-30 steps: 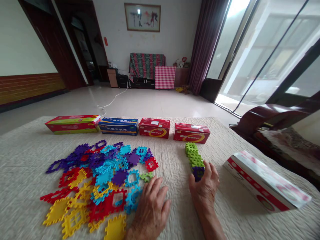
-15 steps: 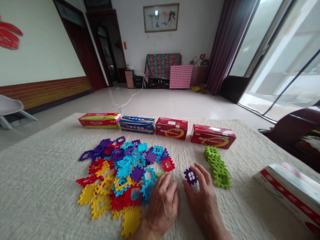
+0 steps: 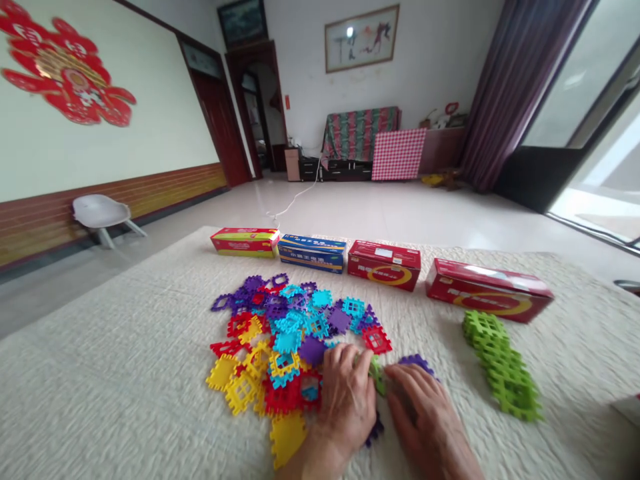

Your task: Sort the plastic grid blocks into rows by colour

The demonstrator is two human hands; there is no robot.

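Note:
My left hand (image 3: pixel 350 395) is closed at the right edge of a pile of plastic building tiles, its bent fingers on a green notched tile (image 3: pixel 378 375). Just right of it my right hand (image 3: pixel 427 408) is partly open, fingertips close against that tile's right side, with a gap between thumb and forefinger. A purple tile (image 3: pixel 419 362) lies just beyond my right fingers, partly covered by them. Another dark purple tile (image 3: pixel 374 431) peeks out beside my left hand. Nearby lie a red window tile (image 3: pixel 376 340), a plain purple tile (image 3: pixel 313 350) and a yellow tile (image 3: pixel 289 437).
Linked green tiles (image 3: pixel 503 367) lie to the right. Behind stand a red-yellow box (image 3: pixel 245 243), a blue box (image 3: pixel 313 255) and two red boxes (image 3: pixel 384 265) (image 3: pixel 487 290). A white quilted cover (image 3: pixel 165 373) lies beneath everything. A white chair (image 3: pixel 103 212) stands on the floor.
The view has turned left. My left hand has brought the green tile out rightward from the pile. My right hand has left the purple tile and come over to the green one.

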